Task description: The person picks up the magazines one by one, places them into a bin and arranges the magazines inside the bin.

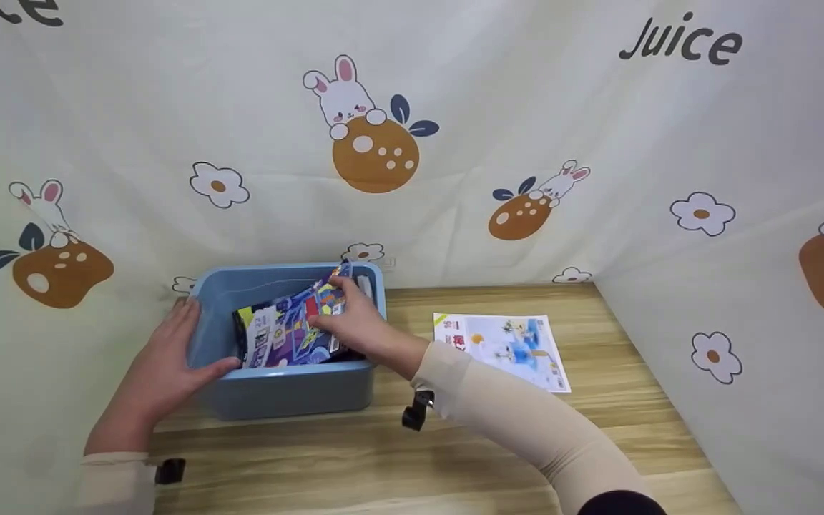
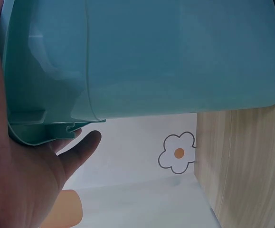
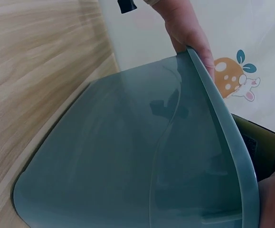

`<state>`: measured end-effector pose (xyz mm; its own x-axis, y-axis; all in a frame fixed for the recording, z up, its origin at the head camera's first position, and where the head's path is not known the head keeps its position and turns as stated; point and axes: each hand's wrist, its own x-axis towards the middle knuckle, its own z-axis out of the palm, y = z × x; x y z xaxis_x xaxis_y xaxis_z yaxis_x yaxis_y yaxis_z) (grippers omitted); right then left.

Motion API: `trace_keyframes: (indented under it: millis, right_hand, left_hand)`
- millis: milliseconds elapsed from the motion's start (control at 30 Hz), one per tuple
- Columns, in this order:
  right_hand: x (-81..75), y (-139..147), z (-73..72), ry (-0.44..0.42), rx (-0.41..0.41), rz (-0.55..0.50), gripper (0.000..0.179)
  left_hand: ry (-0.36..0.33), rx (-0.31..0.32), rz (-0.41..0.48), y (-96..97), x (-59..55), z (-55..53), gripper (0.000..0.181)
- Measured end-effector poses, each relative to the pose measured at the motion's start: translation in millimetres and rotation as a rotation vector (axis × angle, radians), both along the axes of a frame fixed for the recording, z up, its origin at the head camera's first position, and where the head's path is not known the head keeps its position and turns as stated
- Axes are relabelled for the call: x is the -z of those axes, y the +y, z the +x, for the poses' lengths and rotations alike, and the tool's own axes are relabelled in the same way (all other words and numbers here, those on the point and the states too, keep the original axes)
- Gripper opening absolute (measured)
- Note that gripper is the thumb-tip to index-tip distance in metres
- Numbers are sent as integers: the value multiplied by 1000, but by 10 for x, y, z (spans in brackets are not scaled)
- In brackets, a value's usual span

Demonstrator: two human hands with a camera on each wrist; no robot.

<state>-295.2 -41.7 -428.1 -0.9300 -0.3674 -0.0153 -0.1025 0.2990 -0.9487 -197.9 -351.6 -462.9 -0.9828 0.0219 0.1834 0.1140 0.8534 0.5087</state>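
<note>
A blue plastic bin (image 1: 290,395) stands on the wooden table, with colourful printed magazines (image 1: 285,336) inside, mostly purple and blue on top. My left hand (image 1: 162,365) grips the bin's left front corner, thumb over the front rim and fingers along the outer left side. In the left wrist view, those fingers (image 2: 82,151) reach beneath the rim. Over the bin's right side, my right hand (image 1: 363,323) pinches the top magazine between thumb and fingers; its far right edge is bent upward. In the right wrist view, the bin wall hides most of the contents.
To the right of the bin, a white-edged magazine (image 1: 519,352) with a blue beach picture lies flat on the wooden table (image 1: 326,465). Behind and at both sides hangs a pale cloth (image 1: 455,214) printed with rabbits, oranges and flowers.
</note>
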Motion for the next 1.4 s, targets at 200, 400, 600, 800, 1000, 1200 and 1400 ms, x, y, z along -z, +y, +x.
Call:
trace_keyframes:
  millis: [200, 400, 600, 800, 1000, 1200, 1400]
  right_hand:
    - [8, 20, -8, 22, -23, 10, 82]
    - [15, 38, -4, 86, -21, -68, 62]
    - [-14, 72, 21, 122, -1, -110, 40]
    - [-53, 141, 7, 109, 11, -146, 28]
    - [-52, 321, -36, 143, 24, -146, 25]
    - [-44, 641, -123, 200, 74, -157, 23]
    - [85, 1129, -237, 271, 70, -147, 20]
  left_hand:
    - [8, -5, -2, -2, 9, 12, 128]
    - [3, -9, -7, 6, 3, 9, 129]
    - [-1, -12, -14, 9, -1, 9, 130]
    - [-13, -20, -17, 15, 2, 7, 131]
    - [-17, -20, -11, 7, 6, -12, 131]
    - [-22, -18, -9, 3, 10, -8, 130]
    - [-31, -20, -15, 15, 12, -5, 130]
